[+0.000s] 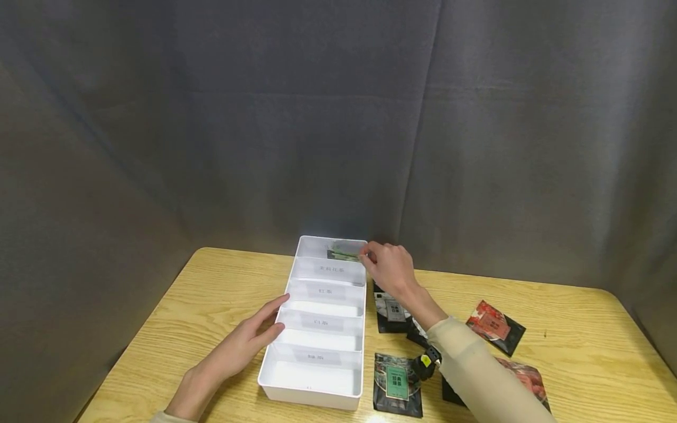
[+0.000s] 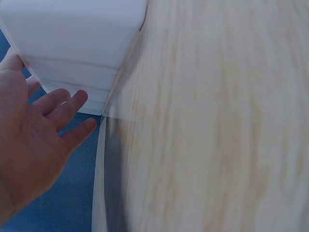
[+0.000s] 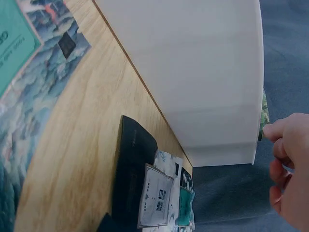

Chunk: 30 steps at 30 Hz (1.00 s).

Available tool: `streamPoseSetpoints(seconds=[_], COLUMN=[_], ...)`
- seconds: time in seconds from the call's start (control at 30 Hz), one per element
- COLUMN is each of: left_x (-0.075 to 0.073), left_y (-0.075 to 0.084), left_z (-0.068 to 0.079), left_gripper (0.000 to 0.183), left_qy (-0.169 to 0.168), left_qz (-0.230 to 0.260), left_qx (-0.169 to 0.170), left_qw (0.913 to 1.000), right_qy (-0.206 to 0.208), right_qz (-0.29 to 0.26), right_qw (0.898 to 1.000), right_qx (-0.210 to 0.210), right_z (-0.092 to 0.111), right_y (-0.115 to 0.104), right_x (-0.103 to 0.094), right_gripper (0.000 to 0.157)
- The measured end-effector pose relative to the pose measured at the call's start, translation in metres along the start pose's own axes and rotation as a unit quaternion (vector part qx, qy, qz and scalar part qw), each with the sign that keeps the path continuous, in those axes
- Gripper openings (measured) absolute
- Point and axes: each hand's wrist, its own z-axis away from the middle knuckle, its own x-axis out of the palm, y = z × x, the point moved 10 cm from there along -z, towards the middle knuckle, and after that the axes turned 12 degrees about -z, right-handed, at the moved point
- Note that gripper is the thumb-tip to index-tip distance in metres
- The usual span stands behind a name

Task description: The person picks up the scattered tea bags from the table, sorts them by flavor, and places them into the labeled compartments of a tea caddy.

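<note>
Right hand (image 1: 391,269) pinched a flat green-and-black packet (image 1: 341,255) near the wooden tabletop (image 1: 238,276)'s far edge; probably light, bendy, corner-grab stuff. Left hand (image 1: 240,348), fingers loose, touched the white plastic box (image 1: 312,397).

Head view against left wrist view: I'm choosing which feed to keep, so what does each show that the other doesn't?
Only the head view: the right hand pinching a green packet at the far end of the white tray, the labelled compartments, and loose packets on the table, among them a green-labelled one.

Only the left wrist view: the palm side of the left hand and the tray's outer side wall next to it.

Both: the left hand, the tray and the wooden table.
</note>
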Motion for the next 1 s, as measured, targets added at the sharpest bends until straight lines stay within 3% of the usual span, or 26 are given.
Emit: streamPoseSetpoints(seconds=[0.5, 1.0], left_x=[0.0, -0.002], left_y=[0.0, 0.0], left_z=[0.001, 0.002], left_gripper=[0.054, 0.055], left_qy=[0.001, 0.005], left_qz=[-0.002, -0.008], left_qx=[-0.003, 0.011], left_qw=[1.0, 0.9999], right_qy=[-0.026, -0.036], right_qz=[-0.026, -0.024], right_qw=[0.999, 0.997], right_qx=[0.029, 0.07], right_z=[0.007, 0.014], right_y=[0.012, 0.038], right_x=[0.006, -0.007], right_gripper=[0.017, 0.019])
